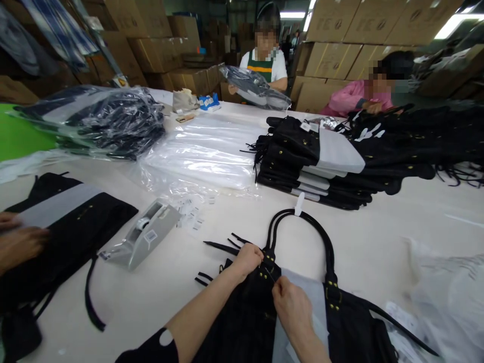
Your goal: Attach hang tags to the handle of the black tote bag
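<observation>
A black handbag (242, 322) lies in front of me on the table, with a pale grey sheet (300, 282) wrapped around its middle. Its two looped handles (327, 237) stand up at the far side, a white tie (300, 204) around their top. At the base of the left handle, near the gold studs, my left hand (247, 259) pinches one end of a thin cord (269, 274). Slightly nearer and to the right, my right hand (293, 302) pinches its other end. Whether the cord is fixed to the bag is hidden.
A grey tape dispenser (147, 234) and small labels (192, 214) lie to the left. Beyond are clear plastic bags (212, 156), bagged goods (102, 121) and stacked black handbags (295, 151). A co-worker's hands (22, 242) touch another bag (86, 217); two people work opposite.
</observation>
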Motion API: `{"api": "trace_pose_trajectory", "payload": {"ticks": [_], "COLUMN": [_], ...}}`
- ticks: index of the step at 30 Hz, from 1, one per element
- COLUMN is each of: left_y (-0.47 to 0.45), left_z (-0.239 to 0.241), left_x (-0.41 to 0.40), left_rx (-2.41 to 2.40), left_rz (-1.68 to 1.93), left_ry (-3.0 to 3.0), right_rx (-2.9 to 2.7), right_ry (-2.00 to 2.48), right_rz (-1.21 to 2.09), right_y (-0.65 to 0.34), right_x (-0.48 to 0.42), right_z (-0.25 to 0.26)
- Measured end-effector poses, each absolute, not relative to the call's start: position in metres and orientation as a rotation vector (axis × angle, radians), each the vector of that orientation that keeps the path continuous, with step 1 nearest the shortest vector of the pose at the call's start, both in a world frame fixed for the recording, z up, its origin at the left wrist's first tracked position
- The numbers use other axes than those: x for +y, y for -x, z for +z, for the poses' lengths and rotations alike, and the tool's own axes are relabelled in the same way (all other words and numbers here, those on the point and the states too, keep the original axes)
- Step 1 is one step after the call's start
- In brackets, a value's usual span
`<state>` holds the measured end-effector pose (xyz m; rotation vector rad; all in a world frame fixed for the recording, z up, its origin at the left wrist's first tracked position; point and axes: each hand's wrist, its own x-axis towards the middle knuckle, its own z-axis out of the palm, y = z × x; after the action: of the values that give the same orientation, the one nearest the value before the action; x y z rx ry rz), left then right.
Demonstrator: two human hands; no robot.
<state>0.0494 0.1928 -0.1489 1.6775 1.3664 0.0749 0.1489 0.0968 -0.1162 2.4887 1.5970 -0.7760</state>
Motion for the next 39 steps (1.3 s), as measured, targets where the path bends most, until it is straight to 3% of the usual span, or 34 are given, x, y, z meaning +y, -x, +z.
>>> {"api": "trace_pose_trajectory", "payload": {"ticks": [6,11,17,24,33,35,39], "left_y": [-0.035,-0.026,-0.012,-0.002,-0.019,-0.024,-0.028], "left_z": [-0.141,-0.136,-0.130,-0.134,-0.132,-0.134,-0.136], "left_x": [0.200,0.199,0.187,0.176,0.168,0.167,0.163], "left_rx": [1.021,1.034,1.127,1.219,1.158,1.185,1.231], "left_rz": [0.077,0.023,0.024,0.067,0.444,0.444,0.402], "left_ry": [-1.812,-1.984,-2.063,-2.148,-1.931,-1.816,-1.680], "right_rx": [1.663,1.957,2.365,1.915,1.419,1.641,2.316], "right_ry": [-2.556,-2.612,-2.681,-3.211,-3.329,-3.275,-2.817], "right_rz": [-0.851,-1.049,-0.909,-0.704,-0.973,-0.814,0.112], "right_y": [-0.135,-0.148,-0.195,-0.201,-0.196,-0.195,-0.184], "right_x": [0.118,0.103,0.053,0.018,0.046,0.049,0.046], "right_z": [-0.125,-0.137,-0.155,-0.180,-0.171,-0.163,-0.154]}}
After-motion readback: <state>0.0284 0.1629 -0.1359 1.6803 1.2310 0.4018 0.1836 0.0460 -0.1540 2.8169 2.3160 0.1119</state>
